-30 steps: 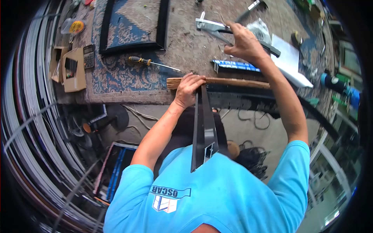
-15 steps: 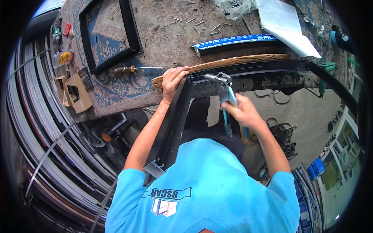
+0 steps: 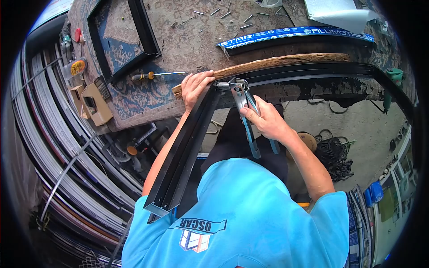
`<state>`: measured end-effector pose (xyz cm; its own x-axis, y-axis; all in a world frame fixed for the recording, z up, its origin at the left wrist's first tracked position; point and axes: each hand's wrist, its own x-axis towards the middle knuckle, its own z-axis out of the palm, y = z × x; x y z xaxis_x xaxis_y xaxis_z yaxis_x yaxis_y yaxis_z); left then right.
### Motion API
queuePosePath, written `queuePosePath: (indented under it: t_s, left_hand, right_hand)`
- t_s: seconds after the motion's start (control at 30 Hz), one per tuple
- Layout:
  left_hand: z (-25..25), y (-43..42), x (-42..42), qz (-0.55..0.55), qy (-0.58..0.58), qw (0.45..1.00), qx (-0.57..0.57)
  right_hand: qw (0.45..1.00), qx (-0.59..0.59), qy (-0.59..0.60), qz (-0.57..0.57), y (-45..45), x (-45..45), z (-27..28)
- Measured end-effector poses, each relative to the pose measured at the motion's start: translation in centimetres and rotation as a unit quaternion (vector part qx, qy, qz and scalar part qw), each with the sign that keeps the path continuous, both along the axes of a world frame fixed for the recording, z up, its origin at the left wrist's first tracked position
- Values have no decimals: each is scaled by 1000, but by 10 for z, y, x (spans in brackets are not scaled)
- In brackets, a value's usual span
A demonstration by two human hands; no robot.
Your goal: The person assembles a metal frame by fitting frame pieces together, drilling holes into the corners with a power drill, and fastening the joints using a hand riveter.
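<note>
My right hand [image 3: 268,119] is closed around the blue handles of a large pair of pliers [image 3: 240,100]. The metal head of the pliers sits at the inside corner of a black metal frame [image 3: 182,147]. Wrapped over the outer side of that corner is my left hand [image 3: 195,90], fingers together on the black profile. One frame bar slants down toward my chest, its cut end showing. The other bar runs right along a wooden strip [image 3: 277,62], which lies against it at the table edge.
The carpet-covered table [image 3: 196,49] carries a smaller black frame [image 3: 149,29], a screwdriver [image 3: 149,76], several metal pins [image 3: 225,15], a blue-wrapped profile [image 3: 295,35] and white paper [image 3: 337,13]. A cardboard box [image 3: 96,107] stands at left, near racked long profiles [image 3: 58,152]. Cables [image 3: 333,156] lie on the floor.
The pliers have moved left and their head now meets the frame corner. The near end of the slanting bar has swung toward my chest. My left hand stays at the corner.
</note>
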<state>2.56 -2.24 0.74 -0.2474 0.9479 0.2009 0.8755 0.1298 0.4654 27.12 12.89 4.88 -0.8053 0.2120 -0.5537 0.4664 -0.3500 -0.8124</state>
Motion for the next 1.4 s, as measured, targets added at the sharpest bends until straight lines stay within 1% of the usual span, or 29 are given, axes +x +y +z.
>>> queuePosePath:
  t_s: [0.03,0.27,0.33,0.37,0.43,0.47,0.5,0.57,0.6,0.63,0.7,0.73,0.77,0.83,0.87,0.93,0.97,1.03,1.07,1.1,1.17,1.2,1.23,1.3,1.33,1.37,1.4]
  left_hand:
    - [-1,0,0,-2,-6,1000,9]
    - [4,4,3,10,-10,1000,3]
    - [9,9,8,42,-37,998,10]
    - [8,9,7,44,-38,998,13]
    - [5,10,6,41,-33,998,24]
    - [4,8,8,48,-31,998,22]
    - [4,8,8,52,-34,998,20]
    - [6,8,8,51,-40,998,14]
    - [6,8,8,57,-40,998,13]
    - [6,8,7,61,-41,997,9]
    - [6,12,7,68,-43,997,13]
    - [4,9,7,66,-39,997,9]
    - [4,6,7,61,-36,997,3]
    - [9,9,8,62,-45,997,6]
    - [8,9,8,63,-45,997,10]
    - [8,8,9,63,-41,997,12]
    - [8,7,9,66,-38,997,13]
    - [8,7,7,58,-47,997,12]
    - [7,8,8,59,-47,997,13]
    - [7,7,9,59,-48,997,12]
    - [6,8,8,57,-47,997,24]
    - [7,7,8,61,-46,997,24]
    - [10,8,9,61,-49,997,20]
    - [12,11,8,62,-48,997,20]
    - [12,10,9,62,-54,996,21]
    - [12,10,9,62,-60,996,22]
    - [11,10,8,60,-59,996,24]
  right_hand:
    - [999,-2,-21,35,4,0,3]
    - [994,23,-48,100,20,-18,7]
    - [997,-46,-21,58,16,-17,-2]
    - [997,-43,-22,60,16,-17,-3]
    - [993,-93,-14,68,17,-21,2]
    - [993,-69,-30,90,14,-21,-4]
    - [992,-71,-33,94,15,-23,-2]
    - [986,-106,-75,105,20,-31,6]
    - [992,-57,-69,89,14,-29,-4]
    - [992,-56,-69,93,2,-30,-11]
    - [995,-55,-87,7,-13,-35,-10]
    - [992,-71,-107,11,-8,-36,-6]
    - [990,-53,-125,43,-1,-38,-3]
    - [986,2,-72,154,15,-36,-8]
    - [985,8,-68,155,24,-35,-7]
    - [972,-47,-72,220,41,-37,6]
    - [949,-160,-123,241,54,-41,16]
    - [927,-275,-132,216,86,-43,33]
    - [916,-302,-144,221,95,-50,38]
    - [916,-304,-144,221,93,-52,31]
    - [906,-268,-162,285,83,-53,10]
    - [919,-214,-180,279,78,-53,9]
    - [918,-213,-179,283,71,-48,1]
    - [947,-172,-99,253,56,-37,-12]
    - [940,-255,-111,195,52,-35,-2]
    - [941,-278,-108,162,49,-31,-2]
    - [938,-310,-58,141,50,-22,-3]
